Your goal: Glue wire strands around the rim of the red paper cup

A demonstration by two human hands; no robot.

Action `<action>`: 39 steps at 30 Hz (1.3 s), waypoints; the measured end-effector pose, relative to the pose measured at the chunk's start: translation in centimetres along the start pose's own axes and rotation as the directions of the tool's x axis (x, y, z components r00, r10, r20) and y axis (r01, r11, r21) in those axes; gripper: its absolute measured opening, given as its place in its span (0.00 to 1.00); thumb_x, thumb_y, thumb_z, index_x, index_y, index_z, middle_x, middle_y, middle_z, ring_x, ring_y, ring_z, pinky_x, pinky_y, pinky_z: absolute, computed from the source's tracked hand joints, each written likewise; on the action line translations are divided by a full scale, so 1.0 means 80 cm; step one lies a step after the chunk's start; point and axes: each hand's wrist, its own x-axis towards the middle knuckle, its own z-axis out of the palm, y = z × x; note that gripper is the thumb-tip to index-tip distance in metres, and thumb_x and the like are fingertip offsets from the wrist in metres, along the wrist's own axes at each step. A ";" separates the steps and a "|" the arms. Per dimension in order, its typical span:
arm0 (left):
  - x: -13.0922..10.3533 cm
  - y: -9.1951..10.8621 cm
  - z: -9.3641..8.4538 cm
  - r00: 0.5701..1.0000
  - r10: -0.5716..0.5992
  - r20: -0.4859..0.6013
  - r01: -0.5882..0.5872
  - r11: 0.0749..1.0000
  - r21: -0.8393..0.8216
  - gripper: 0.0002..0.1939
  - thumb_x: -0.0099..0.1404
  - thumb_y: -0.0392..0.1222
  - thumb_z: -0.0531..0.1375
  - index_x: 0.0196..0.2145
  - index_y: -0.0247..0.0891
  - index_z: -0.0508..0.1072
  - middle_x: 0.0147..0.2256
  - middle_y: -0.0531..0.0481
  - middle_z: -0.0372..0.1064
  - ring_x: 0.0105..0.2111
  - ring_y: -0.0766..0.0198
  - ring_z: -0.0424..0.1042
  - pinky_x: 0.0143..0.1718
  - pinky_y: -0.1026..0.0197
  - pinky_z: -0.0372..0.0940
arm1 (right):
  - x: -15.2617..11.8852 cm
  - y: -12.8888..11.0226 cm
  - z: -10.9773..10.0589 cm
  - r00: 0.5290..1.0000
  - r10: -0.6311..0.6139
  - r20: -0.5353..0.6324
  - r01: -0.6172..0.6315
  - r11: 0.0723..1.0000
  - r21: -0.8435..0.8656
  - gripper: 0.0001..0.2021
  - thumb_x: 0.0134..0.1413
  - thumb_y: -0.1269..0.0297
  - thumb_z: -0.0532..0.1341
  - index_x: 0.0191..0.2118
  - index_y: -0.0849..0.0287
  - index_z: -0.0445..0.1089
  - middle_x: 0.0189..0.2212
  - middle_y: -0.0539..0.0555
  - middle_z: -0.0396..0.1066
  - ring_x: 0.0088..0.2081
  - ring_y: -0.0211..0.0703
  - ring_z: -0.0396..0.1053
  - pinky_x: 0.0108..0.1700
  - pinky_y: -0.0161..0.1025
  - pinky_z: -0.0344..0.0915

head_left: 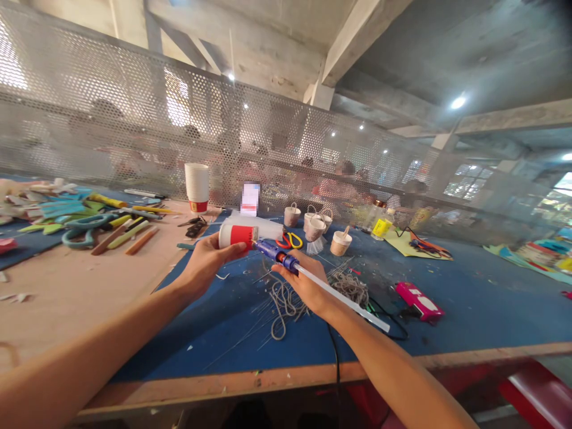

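Note:
A red and white paper cup (236,236) lies on its side in my left hand (212,259), whose fingers are closed round it above the table. My right hand (304,280) grips a blue glue gun (277,255), its nozzle at the cup's right end. A long translucent glue stick (344,298) sticks out of the gun's back, over my right wrist. Beneath and beside my right hand lies tangled grey cord (283,304). Red and yellow scissors (290,240) rest just behind the gun.
Stacked cups (197,187) stand at the back left, near teal scissors (84,231) and markers. Small buckets (314,226), a yellow-labelled bottle (383,225) and a pink device (419,301) are on the blue table (469,298). A perforated metal screen (268,137) stands behind; people show through it.

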 end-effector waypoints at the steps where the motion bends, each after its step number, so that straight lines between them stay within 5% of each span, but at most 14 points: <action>1: 0.000 0.001 0.000 1.000 -0.004 -0.001 0.004 1.000 -0.002 0.22 0.49 0.41 0.78 0.41 0.34 0.81 0.37 0.47 0.83 0.36 0.58 0.80 0.45 0.56 0.74 | 0.000 0.000 0.000 1.000 0.001 0.001 -0.001 1.000 0.000 0.21 0.67 0.40 0.57 0.38 0.54 0.70 0.32 0.52 0.79 0.32 0.45 0.76 0.31 0.37 0.59; 39: -0.005 0.012 0.006 0.999 -0.033 -0.025 0.031 0.998 -0.061 0.22 0.47 0.39 0.78 0.40 0.34 0.81 0.37 0.47 0.82 0.37 0.60 0.79 0.46 0.57 0.73 | -0.002 0.005 0.005 0.999 -0.006 0.033 0.009 0.997 -0.073 0.20 0.67 0.41 0.56 0.39 0.53 0.70 0.32 0.51 0.79 0.32 0.46 0.77 0.30 0.37 0.57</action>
